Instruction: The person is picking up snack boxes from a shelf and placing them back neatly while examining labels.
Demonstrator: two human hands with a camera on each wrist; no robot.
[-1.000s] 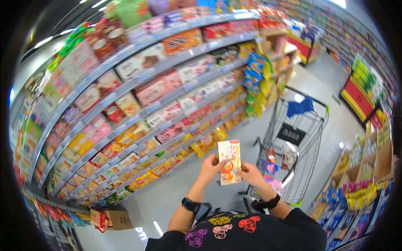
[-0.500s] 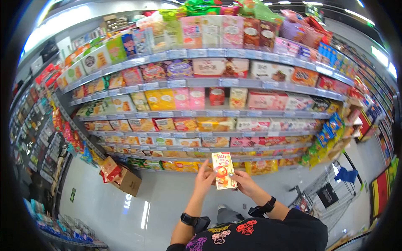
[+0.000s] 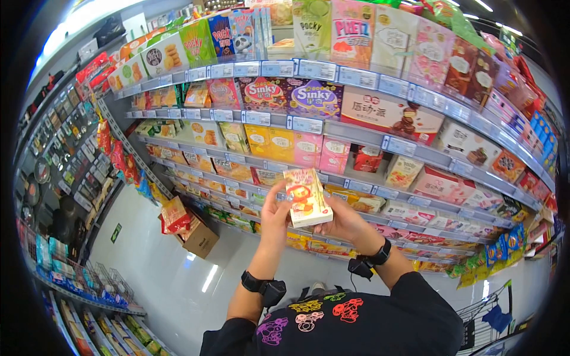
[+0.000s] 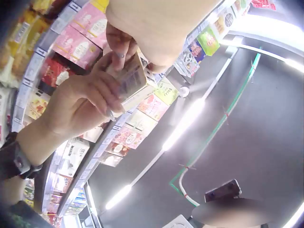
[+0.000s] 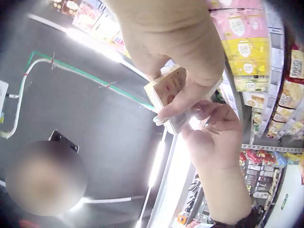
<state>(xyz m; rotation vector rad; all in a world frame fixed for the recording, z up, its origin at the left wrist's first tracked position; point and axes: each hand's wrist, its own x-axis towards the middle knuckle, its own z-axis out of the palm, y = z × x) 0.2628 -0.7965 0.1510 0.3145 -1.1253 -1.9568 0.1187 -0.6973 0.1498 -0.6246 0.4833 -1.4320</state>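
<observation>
In the head view a cream Pocky box [image 3: 306, 199] with a red and orange picture is held between both hands, tilted so its bottom end shows. My left hand [image 3: 275, 215] grips its left side, and my right hand [image 3: 346, 221] holds its right edge and lower corner. Seen from the left wrist, the box [image 4: 135, 83] shows printed text on one face, and the fingers of both hands wrap its edges. From the right wrist, a thumb lies along the box [image 5: 166, 90]. Behind it are shelves of snack boxes [image 3: 269, 142].
Shelf price rails [image 3: 255, 71] curve across the aisle in front. An open carton [image 3: 199, 237] stands on the floor at left, beside hanging snack packs [image 3: 107, 142]. A shopping cart [image 3: 478, 323] with a blue cloth is at the lower right. Another rack [image 3: 89, 296] borders the lower left.
The head view has swung left from the cart and moved nearer the shelves. The box has risen toward the shelf and tipped, its bottom end now showing. Both hands still hold it.
</observation>
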